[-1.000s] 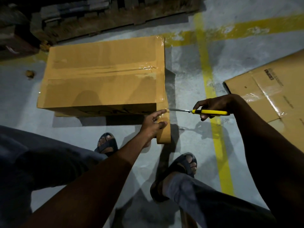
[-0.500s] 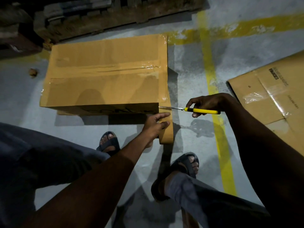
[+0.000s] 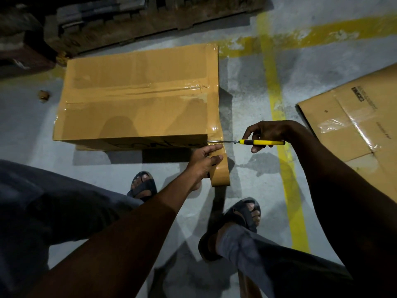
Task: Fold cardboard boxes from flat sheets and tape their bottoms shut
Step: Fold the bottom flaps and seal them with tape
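A folded cardboard box [image 3: 137, 97] lies on the concrete floor with brown tape across its upturned face and down its right edge. My left hand [image 3: 204, 162] grips a brown tape roll [image 3: 220, 173] just below the box's near right corner; the tape runs taut from the roll up to the box. My right hand [image 3: 268, 134] holds a yellow-handled knife [image 3: 262, 142] level, its blade [image 3: 219, 141] reaching left across the tape strip at the box corner.
Flat cardboard sheets [image 3: 363, 125] lie on the floor at the right. A dark wooden pallet [image 3: 129, 20] stands behind the box. Yellow floor lines [image 3: 285, 164] run past my right hand. My sandalled feet [image 3: 245, 214] are below the roll. A small brown scrap [image 3: 43, 95] lies at the left.
The knife blade has slid further left across the tape strip at the box corner. My left hand keeps the roll in place.
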`<action>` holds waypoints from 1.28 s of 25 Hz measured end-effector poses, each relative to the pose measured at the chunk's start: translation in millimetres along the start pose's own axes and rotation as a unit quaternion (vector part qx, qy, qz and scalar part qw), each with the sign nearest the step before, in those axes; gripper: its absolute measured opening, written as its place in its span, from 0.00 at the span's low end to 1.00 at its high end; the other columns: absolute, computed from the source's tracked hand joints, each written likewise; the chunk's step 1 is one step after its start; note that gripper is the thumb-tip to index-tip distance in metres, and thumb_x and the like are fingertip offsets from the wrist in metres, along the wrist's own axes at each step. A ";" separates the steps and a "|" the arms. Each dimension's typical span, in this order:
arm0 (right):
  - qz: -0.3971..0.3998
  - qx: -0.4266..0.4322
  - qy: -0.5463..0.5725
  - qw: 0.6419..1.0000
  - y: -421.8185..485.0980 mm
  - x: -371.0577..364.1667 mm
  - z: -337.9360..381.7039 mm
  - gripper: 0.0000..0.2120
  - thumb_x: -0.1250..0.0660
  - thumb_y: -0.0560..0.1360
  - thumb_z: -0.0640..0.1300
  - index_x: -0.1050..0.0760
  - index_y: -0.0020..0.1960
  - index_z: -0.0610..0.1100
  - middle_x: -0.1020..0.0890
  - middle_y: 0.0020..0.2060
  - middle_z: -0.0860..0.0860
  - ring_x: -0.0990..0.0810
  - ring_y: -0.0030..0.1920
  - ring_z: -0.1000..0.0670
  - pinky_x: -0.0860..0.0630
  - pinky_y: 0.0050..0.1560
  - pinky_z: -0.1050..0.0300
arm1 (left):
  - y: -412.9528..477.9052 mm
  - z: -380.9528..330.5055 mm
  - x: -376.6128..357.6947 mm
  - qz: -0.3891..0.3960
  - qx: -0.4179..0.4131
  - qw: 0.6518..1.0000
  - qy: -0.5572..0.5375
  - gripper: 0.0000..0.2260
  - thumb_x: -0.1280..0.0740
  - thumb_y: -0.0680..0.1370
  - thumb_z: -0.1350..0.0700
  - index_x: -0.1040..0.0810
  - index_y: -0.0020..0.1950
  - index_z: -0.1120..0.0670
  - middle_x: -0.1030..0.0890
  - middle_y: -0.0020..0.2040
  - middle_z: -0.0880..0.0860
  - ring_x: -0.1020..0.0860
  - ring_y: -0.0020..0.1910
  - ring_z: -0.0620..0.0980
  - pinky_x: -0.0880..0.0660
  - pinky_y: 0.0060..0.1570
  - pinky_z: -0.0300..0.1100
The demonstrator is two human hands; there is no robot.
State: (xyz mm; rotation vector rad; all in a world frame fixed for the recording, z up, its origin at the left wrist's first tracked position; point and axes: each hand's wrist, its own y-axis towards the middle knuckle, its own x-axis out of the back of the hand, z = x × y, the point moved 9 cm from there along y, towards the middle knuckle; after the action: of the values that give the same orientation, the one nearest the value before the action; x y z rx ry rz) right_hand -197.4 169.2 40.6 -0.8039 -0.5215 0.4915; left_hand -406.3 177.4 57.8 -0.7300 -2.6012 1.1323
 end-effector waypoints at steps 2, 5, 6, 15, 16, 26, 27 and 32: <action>-0.014 0.008 0.000 1.000 1.5 0.8 -0.7 0.18 0.21 0.67 0.42 0.21 0.54 0.52 0.18 0.37 0.49 0.23 0.39 0.50 0.29 0.34 0.57 | 1.7 -0.5 -0.2 -0.001 0.003 1.000 -0.002 0.15 0.31 0.76 0.60 0.21 0.61 0.47 0.23 0.63 0.53 0.23 0.58 0.55 0.24 0.43 0.46; -0.010 0.003 0.003 1.000 2.5 -0.1 -2.7 0.17 0.21 0.68 0.42 0.22 0.54 0.51 0.19 0.37 0.49 0.23 0.39 0.50 0.29 0.35 0.57 | 1.8 -0.4 -1.8 -0.004 0.004 1.000 -0.005 0.15 0.31 0.76 0.60 0.21 0.62 0.48 0.23 0.64 0.53 0.23 0.59 0.55 0.24 0.44 0.46; 0.004 -0.004 0.006 1.000 2.6 -3.0 -4.2 0.16 0.22 0.70 0.42 0.22 0.54 0.51 0.20 0.38 0.48 0.23 0.40 0.50 0.28 0.35 0.57 | 1.2 0.1 -2.6 -0.004 0.002 1.000 -0.010 0.16 0.31 0.76 0.61 0.21 0.62 0.48 0.22 0.63 0.53 0.23 0.57 0.54 0.24 0.43 0.45; 0.022 -0.022 -0.026 0.999 7.8 -9.2 16.9 0.18 0.21 0.67 0.51 0.24 0.53 0.52 0.24 0.38 0.48 0.31 0.36 0.50 0.34 0.32 0.57 | -1.8 2.2 -1.1 -0.007 -0.008 1.000 0.006 0.16 0.31 0.76 0.63 0.21 0.63 0.50 0.23 0.63 0.53 0.24 0.61 0.55 0.24 0.54 0.51; 0.014 -0.018 -0.031 0.999 8.5 -8.6 17.3 0.18 0.21 0.66 0.51 0.23 0.52 0.52 0.23 0.37 0.48 0.30 0.35 0.50 0.34 0.31 0.57 | -2.0 1.5 -0.9 -0.007 -0.007 1.000 0.007 0.17 0.32 0.76 0.63 0.22 0.63 0.51 0.23 0.63 0.53 0.24 0.61 0.55 0.24 0.54 0.52; -0.037 -0.089 -0.092 0.991 12.6 -23.2 -14.4 0.20 0.19 0.62 0.58 0.20 0.46 0.49 0.18 0.33 0.48 0.23 0.32 0.48 0.28 0.29 0.59 | -15.2 10.7 -2.2 0.022 0.005 0.989 0.146 0.16 0.31 0.76 0.62 0.21 0.63 0.50 0.23 0.61 0.50 0.26 0.55 0.49 0.27 0.47 0.42; -0.071 -0.100 -0.130 0.984 9.7 -18.2 -20.9 0.19 0.21 0.63 0.61 0.20 0.45 0.50 0.18 0.33 0.48 0.21 0.35 0.47 0.27 0.31 0.59 | -18.4 10.2 0.6 0.023 0.003 0.986 0.164 0.16 0.31 0.76 0.63 0.20 0.63 0.51 0.23 0.60 0.50 0.26 0.54 0.48 0.27 0.46 0.40; -0.280 -0.134 -0.118 0.943 -20.5 15.2 -39.2 0.21 0.34 0.78 0.57 0.20 0.49 0.37 0.18 0.37 0.41 0.21 0.39 0.40 0.22 0.42 0.51 | -34.1 -15.4 20.3 0.035 -0.011 0.967 0.251 0.28 0.38 0.70 0.73 0.20 0.61 0.46 0.24 0.60 0.50 0.25 0.50 0.54 0.25 0.36 0.46</action>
State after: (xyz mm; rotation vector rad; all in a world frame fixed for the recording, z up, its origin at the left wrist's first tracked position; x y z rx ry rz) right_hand -157.7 144.7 37.3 -0.8141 -1.0183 -0.0172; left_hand -430.0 177.7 93.1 -0.9746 -2.1771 0.8034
